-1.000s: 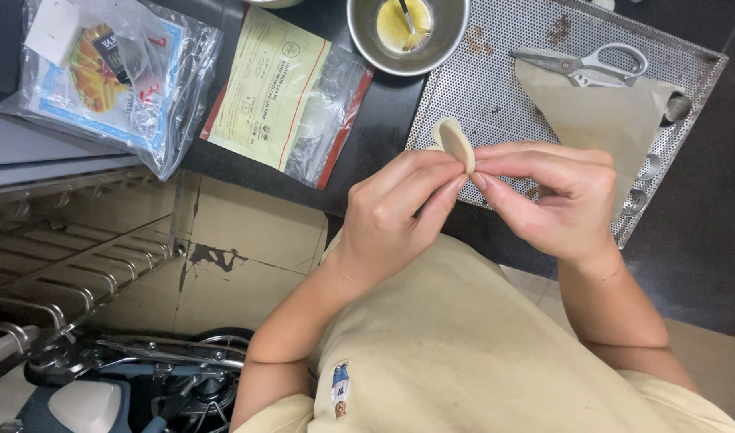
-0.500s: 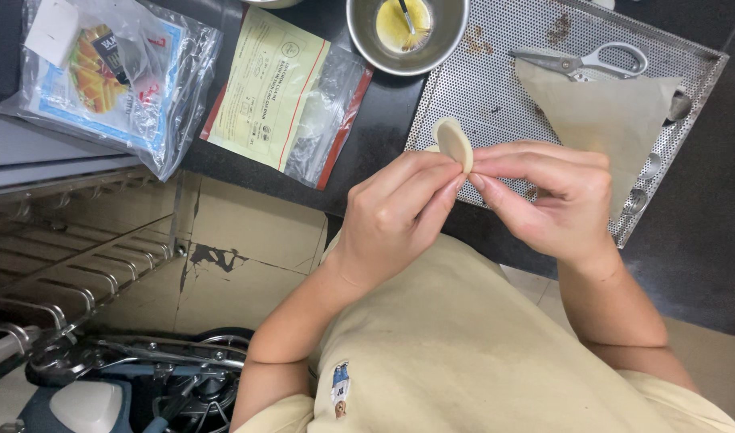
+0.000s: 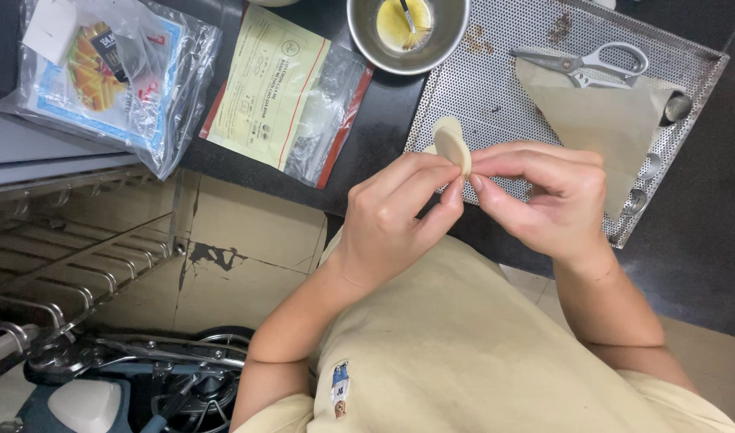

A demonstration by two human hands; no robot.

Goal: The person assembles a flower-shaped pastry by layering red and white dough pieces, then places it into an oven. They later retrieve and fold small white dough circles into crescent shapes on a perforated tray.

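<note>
While both hands pinch it, a small pale folded dough round (image 3: 451, 144) sits raised just above the dark surface (image 3: 387, 120).

Left hand (image 3: 395, 212) and right hand (image 3: 552, 196) grip its lower edge with fingertips, over the near edge of a perforated metal tray (image 3: 496, 88); a steel bowl of yellow wash (image 3: 407, 32) stands beyond.

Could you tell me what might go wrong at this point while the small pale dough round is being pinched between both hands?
1. The small pale dough round is pinched only at its lower edge by the left hand and right hand, in the air by the edge of the perforated metal tray; it could slip and fall to the floor.
2. Hard pinching might tear the thin dough.
3. The round steel bowl of yellow liquid stands close by; an elbow could tip it.
</note>
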